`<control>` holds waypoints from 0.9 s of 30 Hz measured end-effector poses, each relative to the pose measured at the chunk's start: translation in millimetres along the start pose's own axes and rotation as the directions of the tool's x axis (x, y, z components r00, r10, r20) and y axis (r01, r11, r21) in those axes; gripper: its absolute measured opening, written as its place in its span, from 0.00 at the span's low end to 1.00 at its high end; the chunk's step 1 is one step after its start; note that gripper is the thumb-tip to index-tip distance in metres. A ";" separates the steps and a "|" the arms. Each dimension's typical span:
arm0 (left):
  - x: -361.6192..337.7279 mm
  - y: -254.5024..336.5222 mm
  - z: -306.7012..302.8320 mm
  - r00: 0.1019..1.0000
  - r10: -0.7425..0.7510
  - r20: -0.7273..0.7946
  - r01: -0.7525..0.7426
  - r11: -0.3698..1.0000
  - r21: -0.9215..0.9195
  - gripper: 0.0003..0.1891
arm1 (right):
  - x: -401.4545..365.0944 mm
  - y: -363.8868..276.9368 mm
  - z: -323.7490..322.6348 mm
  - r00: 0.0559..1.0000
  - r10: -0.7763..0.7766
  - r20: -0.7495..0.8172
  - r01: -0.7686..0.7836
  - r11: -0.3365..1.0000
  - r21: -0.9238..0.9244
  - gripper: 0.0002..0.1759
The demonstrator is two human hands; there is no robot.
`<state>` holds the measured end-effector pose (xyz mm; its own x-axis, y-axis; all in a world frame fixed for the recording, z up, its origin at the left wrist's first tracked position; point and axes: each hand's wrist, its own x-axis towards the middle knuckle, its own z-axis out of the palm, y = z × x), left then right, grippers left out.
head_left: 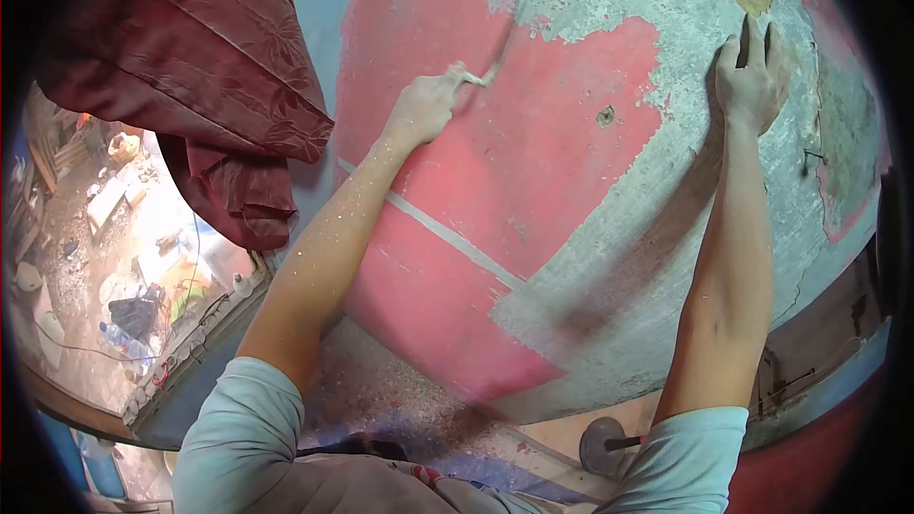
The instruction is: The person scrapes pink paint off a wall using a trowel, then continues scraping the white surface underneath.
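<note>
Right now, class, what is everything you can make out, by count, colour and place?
wall: one, pink and bare grey, centre to right
patterned curtain: one, maroon, upper left
debris: too jumbled to count, mixed colours, far left
plastic bottle: one, clear bluish, among the debris
round disc: one, grey, bottom, right of centre
hand tool: one, pale handle, blurred, at the pink
sleeves: two, pale blue, bottom
left grip: one, bare, around the tool
right grip: one, bare, at the grey
</note>
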<state>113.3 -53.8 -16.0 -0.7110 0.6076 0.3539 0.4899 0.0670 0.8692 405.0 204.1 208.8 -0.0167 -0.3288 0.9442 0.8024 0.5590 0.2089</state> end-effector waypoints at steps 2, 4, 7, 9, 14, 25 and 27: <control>-1.2 -5.3 6.9 0.995 0.097 -0.007 -0.097 0.995 0.011 0.32 | 1.4 1.2 0.7 1.000 -0.002 -0.007 0.002 1.000 -0.003 0.28; -9.9 -9.2 19.2 0.932 0.362 -0.001 -0.358 0.921 0.155 0.32 | 1.4 2.4 4.1 1.000 -0.008 -0.015 0.008 1.000 0.006 0.28; -13.2 -12.2 20.1 0.971 0.239 -0.005 -0.238 0.968 0.079 0.30 | 0.7 4.0 3.4 1.000 -0.015 -0.010 0.016 1.000 0.027 0.28; -11.7 -7.7 18.7 1.000 0.008 -0.020 -0.009 0.999 -0.048 0.29 | -0.1 4.5 3.5 1.000 -0.010 -0.024 0.011 1.000 0.025 0.28; -16.0 -10.3 20.8 0.973 0.232 0.016 -0.233 0.970 0.068 0.29 | 0.2 5.6 6.7 0.999 -0.019 -0.033 0.020 1.000 0.016 0.28; -8.6 -1.6 15.1 0.995 0.098 0.019 -0.097 0.995 -0.010 0.31 | -0.3 2.9 2.7 0.998 -0.035 -0.058 0.037 0.999 0.038 0.27; -10.9 -2.4 15.8 0.984 0.176 0.010 -0.176 0.984 0.033 0.31 | 1.7 2.4 1.7 0.999 -0.033 -0.034 0.033 0.999 0.011 0.27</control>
<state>127.9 -48.1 -27.5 -0.6090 0.6176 0.4977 0.6234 -0.0152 0.7818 405.9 206.1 211.3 -0.0231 -0.3725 0.9277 0.7946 0.5563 0.2432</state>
